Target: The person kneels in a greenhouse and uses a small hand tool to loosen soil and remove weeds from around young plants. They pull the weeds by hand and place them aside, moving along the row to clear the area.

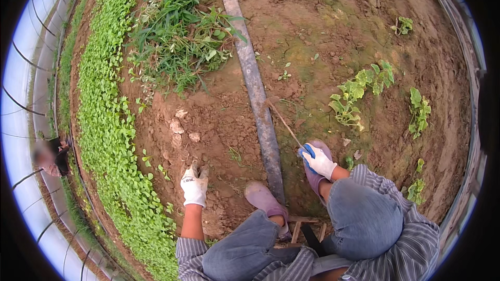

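My left hand (195,184), in a white knitted glove with a dark-coated palm, reaches down to the brown soil at the lower middle; whether its fingers hold anything cannot be told. Pale clods (176,127) lie just beyond it. My right hand (317,160), in a white glove with blue coating, is closed round the handle of a small hand hoe (286,123), above my right shoe. The soil-covered hoe head rests at the edge of a flat dark strip (254,82) that runs along the ground. A heap of pulled weeds (179,39) lies on the left side of the strip.
Dense green seedlings (105,125) form a long row on the left. Leafy vine plants (351,93) grow on the right. My purple shoes (262,197) stand on either side of the strip, near a wooden stool (297,231). Another person (52,158) is at the far left, by the plastic greenhouse wall.
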{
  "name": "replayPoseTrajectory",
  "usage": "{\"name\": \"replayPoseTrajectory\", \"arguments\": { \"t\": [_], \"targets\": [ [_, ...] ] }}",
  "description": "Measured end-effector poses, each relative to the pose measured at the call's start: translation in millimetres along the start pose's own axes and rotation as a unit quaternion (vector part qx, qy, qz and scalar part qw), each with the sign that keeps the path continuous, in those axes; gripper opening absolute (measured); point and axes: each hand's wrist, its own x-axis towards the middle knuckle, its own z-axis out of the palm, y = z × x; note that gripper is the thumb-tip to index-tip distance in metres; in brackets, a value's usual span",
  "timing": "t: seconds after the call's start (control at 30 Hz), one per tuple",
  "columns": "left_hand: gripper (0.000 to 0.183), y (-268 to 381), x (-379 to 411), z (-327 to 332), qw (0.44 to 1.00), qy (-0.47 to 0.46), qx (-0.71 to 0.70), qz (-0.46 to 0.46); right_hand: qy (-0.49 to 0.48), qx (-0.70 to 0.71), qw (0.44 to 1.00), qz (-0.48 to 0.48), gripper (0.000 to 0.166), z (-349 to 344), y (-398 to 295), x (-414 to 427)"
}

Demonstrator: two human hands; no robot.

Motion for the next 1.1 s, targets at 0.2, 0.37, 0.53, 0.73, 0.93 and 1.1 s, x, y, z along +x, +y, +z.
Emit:
{"name": "replayPoseTrajectory", "arguments": {
  "t": [0.2, 0.37, 0.53, 0.73, 0.93, 1.1],
  "targets": [
    [0.027, -62, 20, 32, 0.986, 0.073, -0.139, -0.051, 0.033, -0.037, 0.998, -0.032, 0.015, 3, -11, 3],
    [0.025, -40, 16, 29, 0.993, 0.074, -0.092, -0.011, 0.057, 0.020, 0.998, 0.026, 0.023, -15, -52, 42],
    [0.023, -21, 13, 19, 0.996, 0.058, -0.062, -0.027, 0.115, -0.100, 0.988, -0.014, 0.033, -16, -77, 131],
    [0.024, -22, 21, 20, 0.997, 0.043, -0.060, -0.027, 0.090, -0.219, 0.971, -0.030, 0.032, 7, -91, 180],
    [0.023, -34, 23, 23, 0.999, 0.045, -0.001, -0.029, 0.036, -0.151, 0.988, -0.014, 0.033, -8, -81, 160],
    [0.022, -39, 28, 28, 0.999, 0.031, 0.016, -0.023, 0.063, -0.183, 0.981, -0.027, 0.032, -8, -80, 165]
  ]
}}
